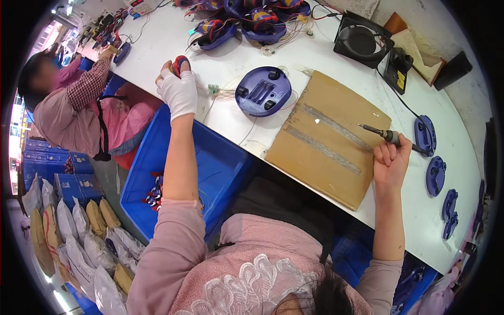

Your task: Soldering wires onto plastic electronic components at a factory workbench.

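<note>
My right hand (pixel 391 157) is closed round the grip of a soldering iron (pixel 387 135), held above the right side of a brown cardboard sheet (pixel 336 97). The iron's tip points left, over the cardboard. My left hand (pixel 179 95), in a white fingerless glove, is closed on a small red and dark-blue plastic piece (pixel 181 64) near the table's left edge. Its underside is hidden by my fingers. Thin wires and a small green part (pixel 212 90) lie just right of this hand. Beyond them sits a purple oval toy base (pixel 262 91), with black wheels and a battery slot facing up.
Several purple toy bodies with wires (pixel 252 23) crowd the table's far side. A black fan (pixel 363 39) and a soldering stand (pixel 397 71) are at far right. Several purple bases (pixel 435 176) line the right edge. A blue bin (pixel 220 157) is below; a co-worker (pixel 79 113) sits left.
</note>
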A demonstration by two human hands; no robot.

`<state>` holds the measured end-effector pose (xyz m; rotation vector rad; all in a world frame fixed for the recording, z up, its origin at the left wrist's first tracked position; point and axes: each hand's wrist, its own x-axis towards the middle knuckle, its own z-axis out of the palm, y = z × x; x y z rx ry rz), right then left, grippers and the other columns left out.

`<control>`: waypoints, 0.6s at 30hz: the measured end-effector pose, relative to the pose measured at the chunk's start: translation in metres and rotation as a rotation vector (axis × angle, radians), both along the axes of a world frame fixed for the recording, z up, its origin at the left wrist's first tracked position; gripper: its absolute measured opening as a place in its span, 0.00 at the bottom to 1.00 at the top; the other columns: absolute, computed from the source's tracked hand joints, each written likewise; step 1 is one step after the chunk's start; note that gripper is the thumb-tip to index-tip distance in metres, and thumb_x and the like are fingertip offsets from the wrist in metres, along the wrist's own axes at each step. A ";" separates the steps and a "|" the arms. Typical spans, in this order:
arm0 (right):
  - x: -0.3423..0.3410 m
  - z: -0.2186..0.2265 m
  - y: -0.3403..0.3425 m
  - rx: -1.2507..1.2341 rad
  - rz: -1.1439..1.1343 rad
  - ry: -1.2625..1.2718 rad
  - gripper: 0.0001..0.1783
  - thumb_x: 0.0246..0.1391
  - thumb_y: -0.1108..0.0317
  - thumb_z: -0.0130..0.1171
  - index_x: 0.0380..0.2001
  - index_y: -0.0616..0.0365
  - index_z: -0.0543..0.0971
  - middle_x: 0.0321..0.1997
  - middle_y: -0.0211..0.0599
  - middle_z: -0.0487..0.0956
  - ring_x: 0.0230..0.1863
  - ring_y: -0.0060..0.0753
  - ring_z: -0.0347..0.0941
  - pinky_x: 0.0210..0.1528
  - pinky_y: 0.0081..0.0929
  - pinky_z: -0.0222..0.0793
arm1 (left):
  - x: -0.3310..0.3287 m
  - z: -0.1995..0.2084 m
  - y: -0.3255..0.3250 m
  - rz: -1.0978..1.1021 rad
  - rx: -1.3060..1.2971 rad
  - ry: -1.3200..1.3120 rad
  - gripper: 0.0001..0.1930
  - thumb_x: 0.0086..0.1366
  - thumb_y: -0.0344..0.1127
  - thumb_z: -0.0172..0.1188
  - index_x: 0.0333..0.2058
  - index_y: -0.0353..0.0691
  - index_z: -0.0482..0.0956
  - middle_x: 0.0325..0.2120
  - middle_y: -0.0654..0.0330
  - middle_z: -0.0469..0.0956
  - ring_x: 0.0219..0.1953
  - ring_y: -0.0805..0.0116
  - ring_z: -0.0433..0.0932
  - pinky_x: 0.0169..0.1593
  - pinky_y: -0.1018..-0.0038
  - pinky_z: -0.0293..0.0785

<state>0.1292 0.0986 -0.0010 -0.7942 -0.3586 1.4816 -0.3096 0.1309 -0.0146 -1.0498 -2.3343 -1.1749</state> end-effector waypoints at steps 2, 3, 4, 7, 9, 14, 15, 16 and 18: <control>0.000 -0.002 0.000 -0.013 -0.009 -0.009 0.11 0.59 0.64 0.44 0.27 0.57 0.70 0.10 0.18 0.51 0.10 0.13 0.41 0.14 0.16 0.39 | 0.021 0.010 -0.004 -0.238 0.135 -0.066 0.27 0.58 0.47 0.60 0.52 0.40 0.68 0.45 0.45 0.68 0.50 0.50 0.65 0.54 0.61 0.61; 0.000 -0.002 0.000 -0.011 -0.014 -0.012 0.11 0.59 0.64 0.44 0.27 0.57 0.70 0.10 0.18 0.51 0.10 0.13 0.41 0.14 0.16 0.39 | 0.043 0.009 -0.004 -0.340 0.199 -0.034 0.26 0.58 0.47 0.60 0.51 0.39 0.69 0.45 0.45 0.68 0.49 0.50 0.65 0.54 0.61 0.61; 0.002 -0.004 0.000 -0.008 -0.012 -0.010 0.11 0.59 0.64 0.44 0.27 0.57 0.70 0.10 0.18 0.52 0.10 0.13 0.41 0.14 0.16 0.39 | 0.069 0.015 -0.006 -0.448 0.193 0.027 0.26 0.56 0.46 0.61 0.50 0.40 0.70 0.45 0.45 0.68 0.49 0.49 0.65 0.54 0.60 0.61; 0.001 -0.001 -0.001 0.003 0.021 -0.007 0.10 0.59 0.64 0.45 0.26 0.56 0.69 0.10 0.18 0.52 0.10 0.13 0.41 0.14 0.16 0.39 | 0.128 0.026 -0.021 -0.651 0.033 0.140 0.30 0.47 0.45 0.67 0.49 0.46 0.70 0.47 0.48 0.67 0.51 0.48 0.63 0.54 0.55 0.59; 0.002 0.001 -0.003 -0.001 0.001 0.004 0.10 0.59 0.64 0.45 0.27 0.57 0.69 0.10 0.19 0.53 0.10 0.13 0.43 0.14 0.15 0.40 | 0.144 0.037 -0.041 -0.648 -0.064 0.165 0.31 0.45 0.44 0.68 0.50 0.45 0.70 0.48 0.48 0.66 0.52 0.49 0.62 0.55 0.55 0.58; 0.006 0.002 -0.004 0.001 -0.009 0.024 0.10 0.59 0.64 0.46 0.27 0.57 0.69 0.10 0.19 0.54 0.10 0.12 0.43 0.14 0.15 0.40 | 0.119 0.028 -0.060 -0.552 -0.204 0.285 0.40 0.38 0.44 0.72 0.53 0.46 0.67 0.52 0.50 0.63 0.56 0.49 0.60 0.57 0.56 0.56; 0.006 0.001 -0.004 -0.004 -0.013 0.025 0.10 0.59 0.64 0.46 0.27 0.57 0.69 0.10 0.19 0.54 0.10 0.12 0.43 0.14 0.15 0.40 | 0.103 0.019 -0.059 -0.492 -0.179 0.286 0.40 0.39 0.44 0.72 0.53 0.46 0.66 0.52 0.49 0.63 0.57 0.48 0.59 0.58 0.56 0.56; 0.006 0.002 -0.004 -0.017 0.000 0.028 0.10 0.59 0.64 0.46 0.27 0.56 0.69 0.10 0.18 0.53 0.10 0.12 0.43 0.14 0.15 0.40 | 0.083 0.012 -0.055 -0.428 -0.153 0.290 0.40 0.40 0.44 0.72 0.54 0.46 0.65 0.52 0.48 0.63 0.58 0.47 0.58 0.59 0.56 0.55; 0.003 0.004 -0.005 -0.046 0.022 0.033 0.10 0.59 0.63 0.46 0.27 0.56 0.70 0.10 0.18 0.51 0.10 0.13 0.41 0.15 0.16 0.39 | 0.037 -0.001 -0.042 -0.301 -0.118 0.248 0.43 0.42 0.48 0.70 0.58 0.54 0.61 0.55 0.44 0.58 0.60 0.44 0.55 0.59 0.49 0.51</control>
